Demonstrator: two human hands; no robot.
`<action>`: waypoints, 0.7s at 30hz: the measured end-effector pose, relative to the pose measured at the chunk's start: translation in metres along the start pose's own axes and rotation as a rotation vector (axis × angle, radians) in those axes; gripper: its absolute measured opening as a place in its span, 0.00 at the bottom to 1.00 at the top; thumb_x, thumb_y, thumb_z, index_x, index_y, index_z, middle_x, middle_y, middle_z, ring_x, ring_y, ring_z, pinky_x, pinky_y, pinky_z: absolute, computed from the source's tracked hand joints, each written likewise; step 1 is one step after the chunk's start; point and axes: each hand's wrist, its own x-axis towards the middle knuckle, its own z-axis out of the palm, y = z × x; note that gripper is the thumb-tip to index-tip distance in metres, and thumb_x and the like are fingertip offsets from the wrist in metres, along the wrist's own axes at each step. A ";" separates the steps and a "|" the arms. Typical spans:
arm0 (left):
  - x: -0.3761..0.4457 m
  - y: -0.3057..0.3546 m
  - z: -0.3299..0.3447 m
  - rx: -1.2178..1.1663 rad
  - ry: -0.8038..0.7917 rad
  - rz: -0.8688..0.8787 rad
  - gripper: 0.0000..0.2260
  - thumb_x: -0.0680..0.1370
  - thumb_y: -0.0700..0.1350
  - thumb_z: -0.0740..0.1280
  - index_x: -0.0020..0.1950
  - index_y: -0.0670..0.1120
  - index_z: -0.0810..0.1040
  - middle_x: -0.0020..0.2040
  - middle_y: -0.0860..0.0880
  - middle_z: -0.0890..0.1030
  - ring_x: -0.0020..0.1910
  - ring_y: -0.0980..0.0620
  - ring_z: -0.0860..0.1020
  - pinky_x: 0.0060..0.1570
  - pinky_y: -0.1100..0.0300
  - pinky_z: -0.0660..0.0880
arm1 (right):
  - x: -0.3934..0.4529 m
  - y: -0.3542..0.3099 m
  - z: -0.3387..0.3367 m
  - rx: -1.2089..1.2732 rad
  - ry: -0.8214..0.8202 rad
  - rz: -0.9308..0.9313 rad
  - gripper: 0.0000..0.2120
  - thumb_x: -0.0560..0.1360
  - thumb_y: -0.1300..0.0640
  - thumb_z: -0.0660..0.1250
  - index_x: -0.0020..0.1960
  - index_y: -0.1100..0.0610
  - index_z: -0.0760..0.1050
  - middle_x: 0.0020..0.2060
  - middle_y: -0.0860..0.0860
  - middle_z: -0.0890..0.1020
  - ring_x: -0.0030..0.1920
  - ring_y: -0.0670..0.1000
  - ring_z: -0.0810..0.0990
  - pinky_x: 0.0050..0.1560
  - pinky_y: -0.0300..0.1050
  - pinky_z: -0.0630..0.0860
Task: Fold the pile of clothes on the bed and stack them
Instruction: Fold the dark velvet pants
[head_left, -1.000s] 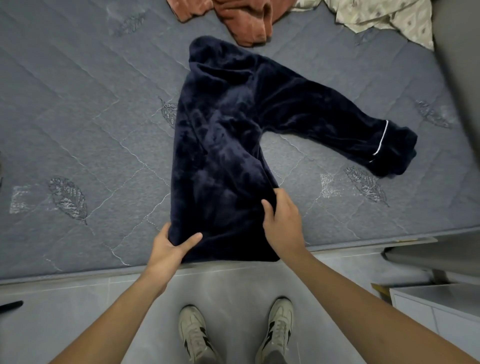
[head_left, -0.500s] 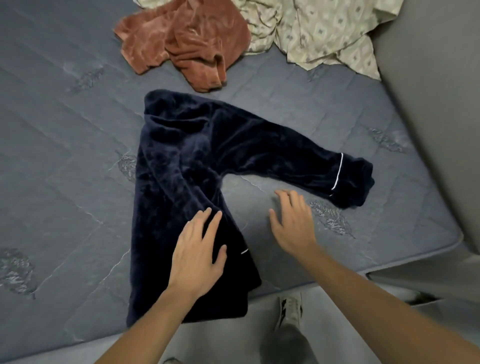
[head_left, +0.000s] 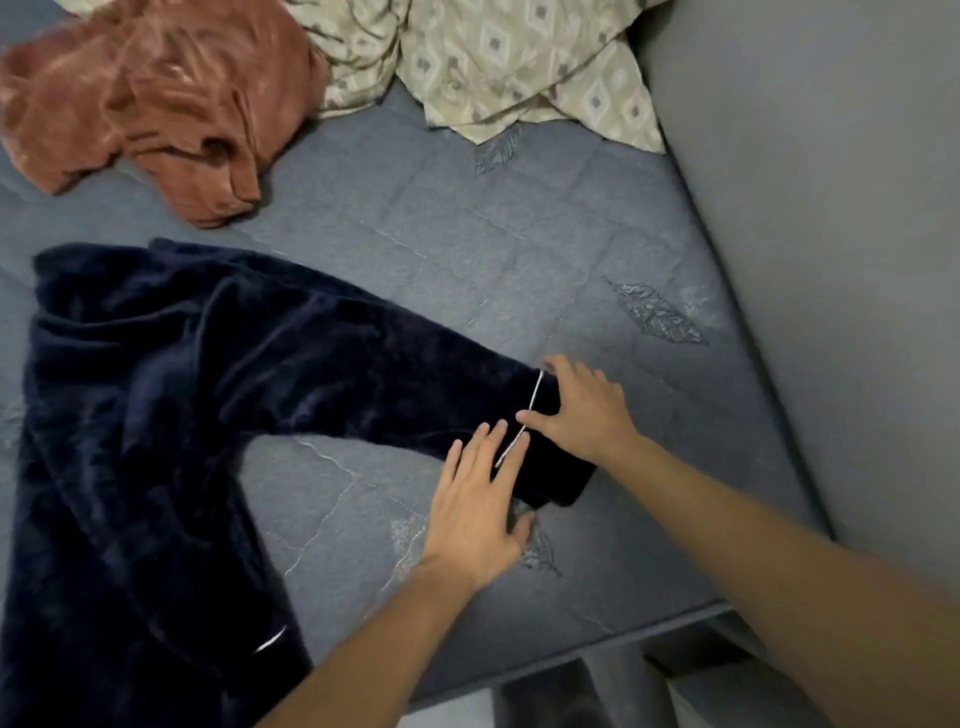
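Observation:
A dark navy fleece garment (head_left: 156, 415) lies on the grey quilted bed (head_left: 519, 260), its body at the left and one sleeve stretched out to the right. The sleeve ends in a cuff (head_left: 550, 467) edged with thin white piping. My right hand (head_left: 582, 410) lies on the far side of that cuff, fingers spread and thumb on the piping. My left hand (head_left: 478, 504) lies flat at the near side of the cuff, fingertips on the fabric. A rust-coloured garment (head_left: 156, 104) and a beige patterned garment (head_left: 493, 62) are crumpled at the far side.
A grey padded wall or headboard (head_left: 831, 208) rises along the right side of the bed. The mattress edge (head_left: 623, 634) runs along the bottom right, with floor and a pale piece of furniture (head_left: 727, 696) below it.
Both hands have moved right from the garment's body to the cuff of the outstretched sleeve. The view has shifted right as well.

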 end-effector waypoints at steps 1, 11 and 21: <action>0.008 0.014 0.008 0.012 -0.020 -0.024 0.42 0.77 0.54 0.69 0.86 0.51 0.50 0.85 0.45 0.50 0.85 0.46 0.44 0.83 0.44 0.47 | 0.006 0.008 -0.006 0.073 -0.060 0.017 0.33 0.73 0.36 0.74 0.71 0.51 0.70 0.66 0.52 0.78 0.67 0.59 0.76 0.64 0.57 0.73; 0.036 0.036 0.026 0.105 0.007 -0.152 0.47 0.67 0.37 0.78 0.83 0.53 0.62 0.81 0.39 0.63 0.81 0.39 0.62 0.74 0.40 0.67 | 0.038 0.061 -0.034 0.600 -0.521 0.177 0.21 0.78 0.54 0.75 0.68 0.57 0.76 0.62 0.54 0.84 0.60 0.55 0.84 0.63 0.60 0.81; 0.033 0.002 -0.040 -0.187 0.136 -0.127 0.30 0.72 0.48 0.77 0.72 0.49 0.72 0.68 0.54 0.74 0.63 0.50 0.77 0.57 0.51 0.79 | 0.038 0.025 -0.061 0.920 -0.479 0.051 0.26 0.78 0.51 0.74 0.69 0.28 0.73 0.65 0.40 0.81 0.65 0.45 0.80 0.63 0.45 0.79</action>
